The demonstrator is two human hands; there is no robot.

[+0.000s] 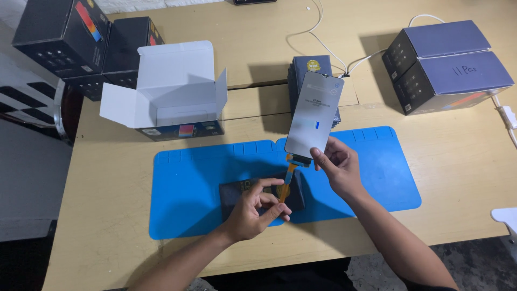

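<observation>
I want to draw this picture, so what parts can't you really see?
All in the head view:
- Dark device on the blue mat: largely covered by the left hand.
- Orange ribbon end: hidden behind the left fingers.
- Screen panel lower corner: covered by the right hand; its print is too small.
- Stack of panels: behind the held panel.
- White cable: cut off by the top edge.

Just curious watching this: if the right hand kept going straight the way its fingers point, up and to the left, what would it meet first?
Likely the phone screen panel that the right hand already holds at its lower edge; depth is hard to judge.
</observation>
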